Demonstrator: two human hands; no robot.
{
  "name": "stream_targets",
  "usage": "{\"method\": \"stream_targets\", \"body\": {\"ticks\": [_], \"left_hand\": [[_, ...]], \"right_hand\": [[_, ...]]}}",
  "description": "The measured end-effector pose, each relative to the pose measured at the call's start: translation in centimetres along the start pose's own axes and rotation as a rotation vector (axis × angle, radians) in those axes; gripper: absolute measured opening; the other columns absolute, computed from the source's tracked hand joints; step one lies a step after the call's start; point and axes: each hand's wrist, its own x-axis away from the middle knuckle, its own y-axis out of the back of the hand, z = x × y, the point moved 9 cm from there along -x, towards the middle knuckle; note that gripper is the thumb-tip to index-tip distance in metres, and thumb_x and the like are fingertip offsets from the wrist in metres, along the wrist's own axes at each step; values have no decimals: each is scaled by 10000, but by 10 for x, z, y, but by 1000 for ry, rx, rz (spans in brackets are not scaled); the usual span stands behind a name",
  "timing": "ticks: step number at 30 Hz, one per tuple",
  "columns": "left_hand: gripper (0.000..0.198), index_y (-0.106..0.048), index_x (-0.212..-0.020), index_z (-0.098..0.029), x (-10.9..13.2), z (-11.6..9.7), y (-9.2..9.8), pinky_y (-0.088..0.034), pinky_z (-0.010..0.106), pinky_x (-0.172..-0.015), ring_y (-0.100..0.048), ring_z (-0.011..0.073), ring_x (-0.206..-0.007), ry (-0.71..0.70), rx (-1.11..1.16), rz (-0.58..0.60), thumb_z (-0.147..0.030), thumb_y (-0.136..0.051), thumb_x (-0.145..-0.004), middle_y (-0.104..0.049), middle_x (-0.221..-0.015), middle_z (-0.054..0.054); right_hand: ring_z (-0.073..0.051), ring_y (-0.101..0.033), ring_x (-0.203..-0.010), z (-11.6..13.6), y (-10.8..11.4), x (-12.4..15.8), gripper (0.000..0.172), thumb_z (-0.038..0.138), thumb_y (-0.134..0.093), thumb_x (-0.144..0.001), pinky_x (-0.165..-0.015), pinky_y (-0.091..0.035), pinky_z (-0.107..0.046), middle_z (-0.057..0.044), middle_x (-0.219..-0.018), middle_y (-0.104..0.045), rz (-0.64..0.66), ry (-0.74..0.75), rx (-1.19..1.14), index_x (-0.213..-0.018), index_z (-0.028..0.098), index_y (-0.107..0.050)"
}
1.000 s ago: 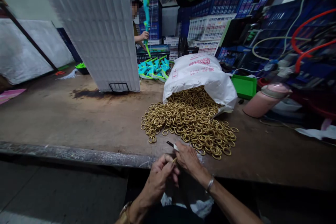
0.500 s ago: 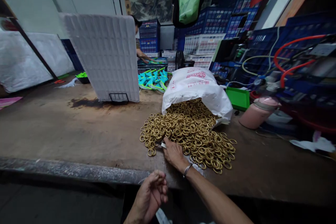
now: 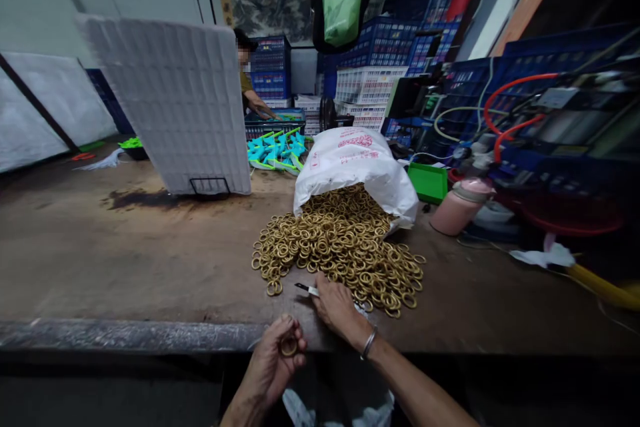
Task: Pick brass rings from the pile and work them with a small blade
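Gold-coloured rings [image 3: 340,240] spill in a heap from the mouth of a white sack [image 3: 357,163] with red print, lying on the brown table. My left hand [image 3: 277,357], palm up below the table's front edge, has its fingers curled round a single ring [image 3: 289,345]. At the near side of the heap, my right hand [image 3: 336,303] grips a small knife-like tool [image 3: 311,290] with a white handle and a dark tip pointing left. A metal bracelet circles the right wrist.
A white padded panel [image 3: 173,107] stands upright on the table [image 3: 150,260]. Behind it a person [image 3: 247,87] reaches over a crate. Turquoise and green pieces [image 3: 276,149], a green tray [image 3: 427,183] and a pink bottle [image 3: 461,205] are around the sack.
A ring now shows in my left hand. My right hand has drawn back slightly from the heap, and the tool's dark tip is visible. The whole view has shifted, moving the scene leftwards.
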Motion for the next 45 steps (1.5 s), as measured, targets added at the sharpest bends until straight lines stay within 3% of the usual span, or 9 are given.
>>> {"method": "stream_targets", "body": {"ticks": [5,10,15,23,29,31,34,39,45], "left_hand": [[285,-488,-755,-170,-4,-5,1,-313,160,-394,-453,60,-460,-86,-192,-51,-353,-671,-636,-468,-557,-63],[396,-505,-894,-177,-4,-7,-12,-265,157,-360,-414,56,-424,-129,-339,-40,-437,-644,-630,-487,-574,-59],[350,-477,-670,-157,-5,4,-27,-221,161,-355,-326,29,-385,-100,-418,79,-484,-601,-661,-450,-545,-57],[302,-437,-619,-175,-4,-7,-28,-225,182,-388,-266,45,-379,-250,-609,9,-435,-548,-726,-356,-457,-84],[248,-519,-589,-166,11,-32,-43,-325,211,-545,-414,98,-525,-536,-847,-18,-352,-531,-753,-487,-531,-29],[245,-532,-594,-165,11,-29,-45,-329,210,-547,-431,102,-533,-509,-829,5,-354,-536,-750,-518,-545,-19],[243,-533,-640,-163,4,-16,-41,-320,197,-492,-416,82,-486,-354,-708,62,-379,-530,-752,-523,-552,-21],[275,-470,-657,-176,-7,8,-27,-166,177,-344,-228,32,-335,-115,-544,122,-431,-517,-751,-377,-462,-82],[309,-461,-673,-165,-4,9,-29,-154,160,-343,-222,13,-343,-99,-439,158,-460,-525,-740,-404,-505,-76]], "right_hand": [[-136,-512,-684,-4,9,4,186,152,-395,-758,-621,-306,-234,-24,-748,-570,-22,67,-253,-923,163,-480],[-110,-476,-677,-1,31,27,79,188,-381,-777,-618,-337,-215,15,-716,-517,-51,141,-675,-778,189,-461],[-103,-458,-633,5,27,47,94,280,-406,-794,-593,-361,-220,32,-692,-478,62,196,-893,-794,191,-435],[-79,-432,-475,-11,-12,46,141,303,-453,-765,-471,-333,-191,74,-538,-461,111,-90,-1193,-851,191,-446],[-52,-281,-336,-8,-25,47,382,495,-358,-794,-349,-220,-186,84,-408,-342,214,-222,-1235,-581,187,-438],[-47,-249,-325,-8,-27,47,411,514,-354,-787,-333,-189,-187,87,-402,-315,231,-254,-1249,-543,191,-420],[-53,-315,-391,-8,-20,42,329,448,-440,-754,-386,-253,-183,74,-437,-371,146,-235,-1238,-561,182,-438],[-71,-368,-499,-4,-6,38,230,386,-508,-694,-473,-305,-199,59,-537,-425,87,-206,-1193,-632,167,-468],[-83,-379,-492,0,-5,36,222,365,-413,-733,-485,-316,-213,49,-525,-438,110,-160,-1152,-632,175,-464]]}}
